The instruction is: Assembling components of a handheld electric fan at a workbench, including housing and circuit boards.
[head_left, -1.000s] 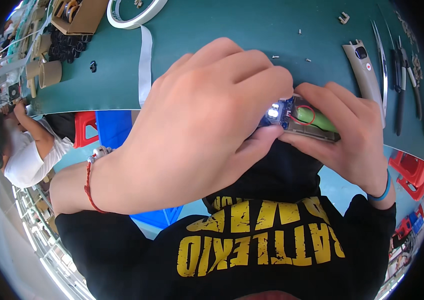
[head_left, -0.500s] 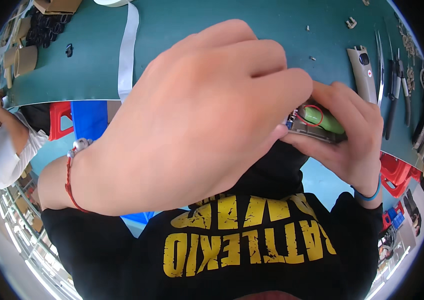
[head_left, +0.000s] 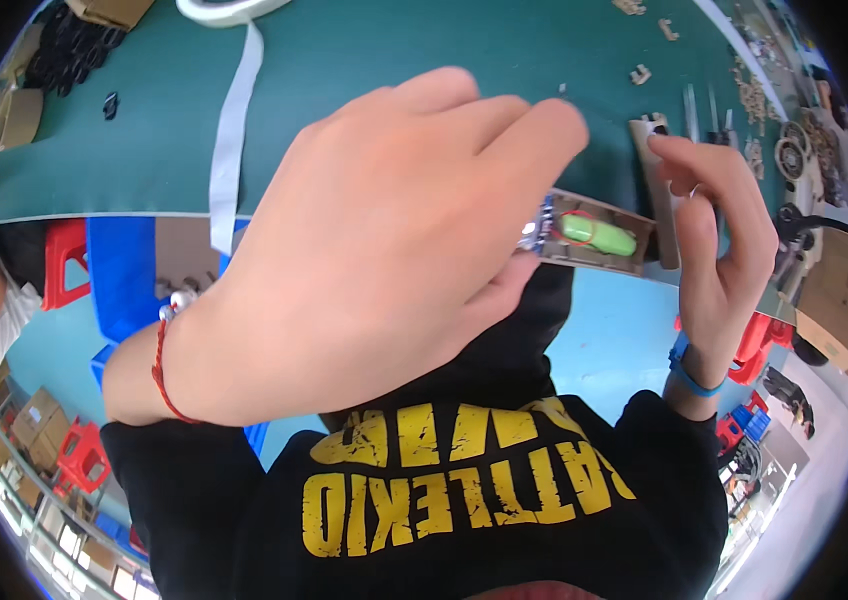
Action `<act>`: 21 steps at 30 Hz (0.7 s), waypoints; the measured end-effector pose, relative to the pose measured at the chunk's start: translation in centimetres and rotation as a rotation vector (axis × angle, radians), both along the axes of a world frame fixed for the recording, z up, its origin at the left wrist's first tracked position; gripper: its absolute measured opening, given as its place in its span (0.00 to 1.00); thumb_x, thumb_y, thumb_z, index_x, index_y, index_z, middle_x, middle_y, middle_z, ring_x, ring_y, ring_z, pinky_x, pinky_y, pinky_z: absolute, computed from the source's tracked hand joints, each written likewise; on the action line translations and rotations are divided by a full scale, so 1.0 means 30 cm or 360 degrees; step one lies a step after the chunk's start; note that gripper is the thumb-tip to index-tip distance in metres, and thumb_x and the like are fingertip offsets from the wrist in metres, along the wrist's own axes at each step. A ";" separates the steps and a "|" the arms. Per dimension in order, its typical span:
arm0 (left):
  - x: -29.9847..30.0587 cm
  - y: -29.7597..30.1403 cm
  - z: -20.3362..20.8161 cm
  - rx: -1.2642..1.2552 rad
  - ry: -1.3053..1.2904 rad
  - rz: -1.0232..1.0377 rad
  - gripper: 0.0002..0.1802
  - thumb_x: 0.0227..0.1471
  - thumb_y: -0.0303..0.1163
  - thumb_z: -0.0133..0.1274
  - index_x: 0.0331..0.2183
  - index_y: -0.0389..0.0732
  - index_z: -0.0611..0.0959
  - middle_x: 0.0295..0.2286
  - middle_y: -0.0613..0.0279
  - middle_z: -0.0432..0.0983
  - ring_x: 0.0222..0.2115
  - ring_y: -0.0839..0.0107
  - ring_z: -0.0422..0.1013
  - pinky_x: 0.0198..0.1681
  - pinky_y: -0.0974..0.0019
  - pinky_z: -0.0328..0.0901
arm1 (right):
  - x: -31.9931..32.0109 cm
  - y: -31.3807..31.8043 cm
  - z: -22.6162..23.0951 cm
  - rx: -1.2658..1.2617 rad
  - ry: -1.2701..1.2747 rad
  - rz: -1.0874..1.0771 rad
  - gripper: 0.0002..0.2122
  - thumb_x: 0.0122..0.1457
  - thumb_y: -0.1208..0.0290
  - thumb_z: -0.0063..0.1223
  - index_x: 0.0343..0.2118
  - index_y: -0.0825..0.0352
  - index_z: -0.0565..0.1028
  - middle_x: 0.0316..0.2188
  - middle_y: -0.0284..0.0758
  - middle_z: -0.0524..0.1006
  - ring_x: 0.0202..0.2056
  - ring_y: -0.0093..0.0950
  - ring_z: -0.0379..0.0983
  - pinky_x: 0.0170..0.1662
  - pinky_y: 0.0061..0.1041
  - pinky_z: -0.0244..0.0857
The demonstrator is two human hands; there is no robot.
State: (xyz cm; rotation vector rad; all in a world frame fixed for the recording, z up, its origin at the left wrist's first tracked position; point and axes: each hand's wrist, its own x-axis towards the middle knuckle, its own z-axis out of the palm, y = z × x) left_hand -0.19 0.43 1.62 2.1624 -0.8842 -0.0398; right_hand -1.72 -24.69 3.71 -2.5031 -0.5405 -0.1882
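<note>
Though open, casing [head_left: 599, 262] in left hand [head_left: 399, 215]

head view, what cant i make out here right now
All in the head view:
- Left end of the open casing: behind the left hand.
- Most of the circuit board: behind the same hand.
- Top of the tape roll: cut off by the upper edge.
- Part of the beige cover: behind the right hand's fingers.

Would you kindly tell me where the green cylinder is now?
In the head view, right of centre, the green cylinder lies inside the open casing held by the left hand.
</note>
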 end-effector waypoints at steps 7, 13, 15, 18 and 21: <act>-0.004 0.009 -0.001 -0.0012 0.0048 0.0046 0.30 0.30 0.21 0.64 0.42 0.42 0.78 0.29 0.60 0.75 0.30 0.61 0.70 0.31 0.63 0.67 | 0.046 -0.095 -0.011 -0.0268 -0.0044 -0.0725 0.07 0.54 0.74 0.60 0.36 0.67 0.79 0.25 0.31 0.76 0.24 0.19 0.69 0.26 0.18 0.59; -0.010 0.010 -0.002 -0.0027 0.0077 0.0106 0.27 0.28 0.21 0.64 0.38 0.40 0.79 0.29 0.58 0.75 0.31 0.59 0.71 0.34 0.61 0.67 | 0.033 -0.132 -0.036 -0.0274 0.0114 -0.0869 0.07 0.55 0.73 0.59 0.35 0.68 0.77 0.21 0.31 0.71 0.21 0.20 0.64 0.24 0.20 0.57; -0.011 0.009 -0.006 -0.0044 0.0062 0.0091 0.27 0.27 0.21 0.64 0.38 0.40 0.80 0.29 0.58 0.75 0.31 0.59 0.71 0.34 0.61 0.68 | 0.038 -0.152 -0.024 -0.0356 -0.0043 -0.0944 0.06 0.55 0.73 0.59 0.35 0.68 0.78 0.21 0.30 0.71 0.21 0.19 0.63 0.24 0.20 0.57; 0.002 0.002 -0.012 -0.0029 0.0001 0.0103 0.28 0.27 0.21 0.64 0.38 0.39 0.80 0.29 0.58 0.76 0.30 0.59 0.71 0.34 0.62 0.68 | 0.077 -0.155 -0.026 -0.0565 -0.0037 -0.0856 0.08 0.55 0.69 0.59 0.35 0.67 0.78 0.23 0.33 0.72 0.24 0.27 0.67 0.28 0.25 0.61; 0.018 0.005 -0.031 -0.0047 -0.0057 0.0111 0.28 0.26 0.22 0.64 0.39 0.40 0.81 0.29 0.58 0.76 0.31 0.60 0.71 0.33 0.62 0.68 | 0.098 -0.159 -0.046 -0.0802 -0.0003 -0.0840 0.10 0.56 0.66 0.58 0.36 0.66 0.76 0.27 0.36 0.74 0.29 0.37 0.71 0.32 0.31 0.64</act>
